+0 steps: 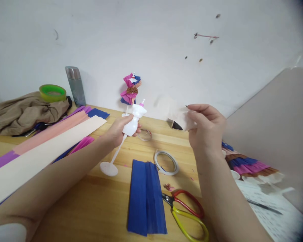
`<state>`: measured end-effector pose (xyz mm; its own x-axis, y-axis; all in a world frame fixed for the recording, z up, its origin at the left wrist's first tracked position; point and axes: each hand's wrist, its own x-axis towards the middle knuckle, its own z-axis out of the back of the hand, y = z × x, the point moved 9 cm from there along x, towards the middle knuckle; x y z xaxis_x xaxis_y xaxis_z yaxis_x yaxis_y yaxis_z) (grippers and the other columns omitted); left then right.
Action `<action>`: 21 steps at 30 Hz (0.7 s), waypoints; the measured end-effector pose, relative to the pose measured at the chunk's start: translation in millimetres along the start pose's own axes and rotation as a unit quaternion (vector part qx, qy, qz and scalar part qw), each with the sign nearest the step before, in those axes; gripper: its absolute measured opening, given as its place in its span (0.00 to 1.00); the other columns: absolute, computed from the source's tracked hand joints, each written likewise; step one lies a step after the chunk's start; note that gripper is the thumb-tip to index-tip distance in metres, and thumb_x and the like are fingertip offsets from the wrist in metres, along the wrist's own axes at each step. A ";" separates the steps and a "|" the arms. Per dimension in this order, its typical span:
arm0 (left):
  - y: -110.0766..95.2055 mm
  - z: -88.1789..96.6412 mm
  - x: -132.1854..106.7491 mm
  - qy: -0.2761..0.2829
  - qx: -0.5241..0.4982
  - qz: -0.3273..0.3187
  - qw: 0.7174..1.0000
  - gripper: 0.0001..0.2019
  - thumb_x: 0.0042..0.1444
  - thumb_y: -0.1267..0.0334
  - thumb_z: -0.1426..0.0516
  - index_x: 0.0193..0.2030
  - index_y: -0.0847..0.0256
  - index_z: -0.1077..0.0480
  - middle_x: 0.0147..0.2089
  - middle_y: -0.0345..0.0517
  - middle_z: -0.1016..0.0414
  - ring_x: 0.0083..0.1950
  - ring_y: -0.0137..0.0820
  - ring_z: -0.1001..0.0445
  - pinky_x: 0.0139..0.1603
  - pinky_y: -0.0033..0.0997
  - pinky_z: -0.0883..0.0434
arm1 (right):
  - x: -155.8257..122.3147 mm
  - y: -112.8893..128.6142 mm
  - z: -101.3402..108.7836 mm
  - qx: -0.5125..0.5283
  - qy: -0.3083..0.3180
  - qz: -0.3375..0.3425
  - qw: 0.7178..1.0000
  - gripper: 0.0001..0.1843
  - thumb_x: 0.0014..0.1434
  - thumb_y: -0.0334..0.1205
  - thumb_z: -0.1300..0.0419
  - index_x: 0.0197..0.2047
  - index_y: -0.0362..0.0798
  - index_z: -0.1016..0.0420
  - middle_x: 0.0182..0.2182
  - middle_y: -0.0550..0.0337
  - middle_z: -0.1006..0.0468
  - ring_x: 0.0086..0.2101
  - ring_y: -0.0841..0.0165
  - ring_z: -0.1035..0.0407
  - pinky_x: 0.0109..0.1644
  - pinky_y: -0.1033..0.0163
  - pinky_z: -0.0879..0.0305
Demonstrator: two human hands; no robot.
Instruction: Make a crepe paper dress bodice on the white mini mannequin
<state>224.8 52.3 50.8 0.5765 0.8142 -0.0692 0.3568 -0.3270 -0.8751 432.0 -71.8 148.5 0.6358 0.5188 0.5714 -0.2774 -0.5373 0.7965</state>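
While the left hand (118, 130) holds one mannequin (130, 126), one dressed mannequin (131, 91) stands behind.

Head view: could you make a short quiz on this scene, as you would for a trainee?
1. Which hand holds the white mannequin?
2. True or false: both handles of the scissors are red.
3. The green roll rests on: A) the bottle; B) the blue paper; C) the brown cloth.

Key: 1. The left hand. 2. False: one is red, one yellow. 3. C.
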 end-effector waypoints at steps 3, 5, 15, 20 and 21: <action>-0.7 -1.7 -0.5 0.011 0.008 -0.005 1.000 0.12 0.66 0.63 0.47 0.39 0.70 0.27 0.29 0.53 0.21 0.24 0.32 0.23 0.22 0.26 0.29 | -2.6 0.4 -3.9 -0.006 0.010 0.009 1.000 0.05 0.43 0.34 0.36 0.27 0.51 0.22 0.22 0.63 0.28 0.22 0.70 0.37 0.24 0.62 0.43; -0.9 -2.1 -0.2 0.011 -0.002 0.001 1.000 0.13 0.67 0.63 0.49 0.39 0.70 0.28 0.29 0.53 0.21 0.25 0.32 0.22 0.23 0.26 0.28 | -4.3 -0.3 -6.8 -0.012 0.020 0.018 1.000 0.05 0.45 0.34 0.36 0.28 0.53 0.22 0.23 0.62 0.28 0.22 0.69 0.36 0.24 0.61 0.43; 14.7 -12.2 -0.5 0.067 -0.011 0.075 0.995 0.27 0.70 0.47 0.59 0.51 0.70 0.30 0.28 0.54 0.23 0.24 0.36 0.23 0.24 0.30 0.28 | -15.0 9.8 -19.8 -0.028 0.077 0.055 0.995 0.03 0.46 0.34 0.37 0.28 0.51 0.24 0.25 0.60 0.25 0.27 0.66 0.31 0.31 0.59 0.35; 26.3 -29.8 -8.5 0.127 0.027 0.103 0.986 0.28 0.69 0.45 0.59 0.49 0.67 0.29 0.29 0.51 0.24 0.25 0.34 0.24 0.24 0.30 0.30 | -77.1 47.3 -81.6 -0.166 0.362 0.316 0.862 0.11 0.50 0.26 0.45 0.28 0.52 0.27 0.24 0.59 0.29 0.41 0.58 0.25 0.43 0.52 0.29; 25.6 -33.3 -9.7 0.135 0.018 0.099 0.986 0.28 0.69 0.45 0.60 0.49 0.66 0.29 0.27 0.49 0.25 0.24 0.33 0.26 0.23 0.29 0.31 | -94.1 46.3 -92.4 -0.189 0.415 0.358 0.815 0.12 0.51 0.25 0.46 0.28 0.52 0.27 0.25 0.58 0.30 0.41 0.58 0.26 0.43 0.53 0.30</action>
<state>252.8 20.1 45.0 0.8084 0.5773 -0.1150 0.1936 -0.4453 -0.8742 292.7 -84.1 149.9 -0.4485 0.5173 0.7289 -0.6653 -0.7378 0.1142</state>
